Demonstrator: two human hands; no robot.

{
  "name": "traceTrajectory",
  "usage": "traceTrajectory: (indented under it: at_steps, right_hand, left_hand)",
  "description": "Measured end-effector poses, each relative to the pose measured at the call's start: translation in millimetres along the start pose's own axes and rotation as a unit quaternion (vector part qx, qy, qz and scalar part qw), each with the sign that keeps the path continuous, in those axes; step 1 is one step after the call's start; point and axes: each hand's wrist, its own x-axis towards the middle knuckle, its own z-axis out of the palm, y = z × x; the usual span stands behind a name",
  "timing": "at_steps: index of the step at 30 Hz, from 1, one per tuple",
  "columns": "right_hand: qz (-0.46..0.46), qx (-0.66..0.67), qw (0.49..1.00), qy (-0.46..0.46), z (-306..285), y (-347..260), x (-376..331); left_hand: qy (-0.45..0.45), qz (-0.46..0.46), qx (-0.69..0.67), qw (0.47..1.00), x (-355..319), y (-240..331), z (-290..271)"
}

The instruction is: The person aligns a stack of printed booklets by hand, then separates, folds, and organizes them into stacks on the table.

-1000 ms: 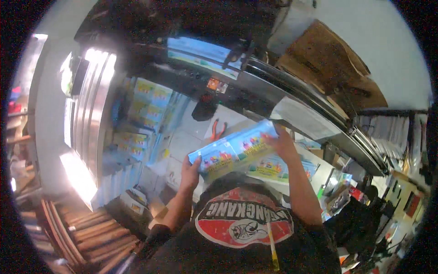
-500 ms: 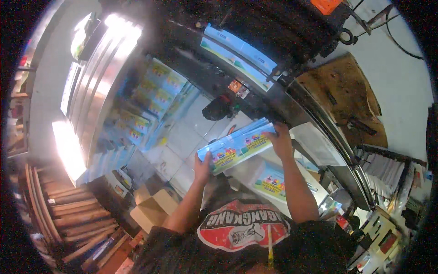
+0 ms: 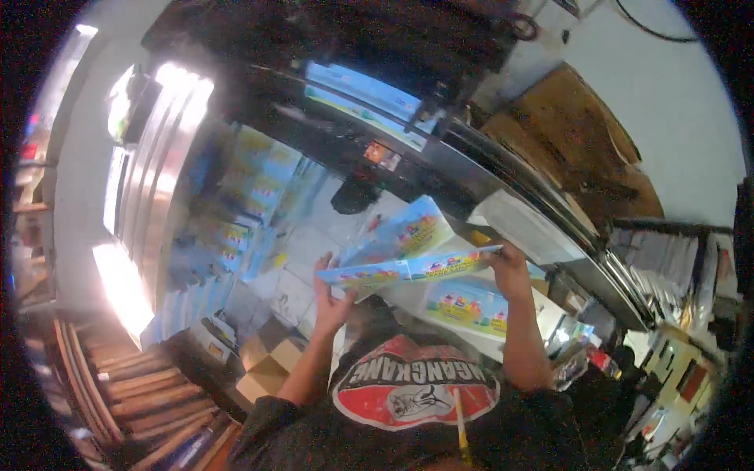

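Blue-and-green printed sheets (image 3: 408,272) with cartoon figures stretch between my two hands, at chest height. At their left end, my left hand (image 3: 333,306) holds the edge between thumb and fingers. My right hand (image 3: 510,271) grips the right end. Beyond the held edge, a sheet (image 3: 420,228) stands up and fans away from the rest; whether it belongs to the same stack I cannot tell. Below my hands, another printed sheet (image 3: 471,306) lies on a white tabletop (image 3: 420,324).
A long dark machine (image 3: 448,161) runs across the far side, with a blue printed sheet (image 3: 361,82) on it. Stacks of printed sheets (image 3: 263,177) stand at the left. Nearer are an open cardboard box (image 3: 267,365) and wooden boards (image 3: 149,385). White paper (image 3: 522,224) lies right.
The stack between my hands has opened out: its near edge is tilted thin, and a sheet rises behind it. My hands have moved slightly right and nearer; the view has shifted.
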Motion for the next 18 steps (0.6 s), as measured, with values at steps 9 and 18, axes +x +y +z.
traceTrajectory:
  at_steps: [9,18]
  right_hand:
    - [0.117,-0.015,0.974,0.192,-68.4,-18.3,-107.9]
    - [0.219,-0.279,0.921,0.159,-120.3,83.1,-175.5]
  left_hand:
    - [-0.237,-0.217,-0.14,0.937,-7.6,58.4,43.1]
    - [-0.385,-0.193,0.114,0.895,-64.9,7.5,121.0]
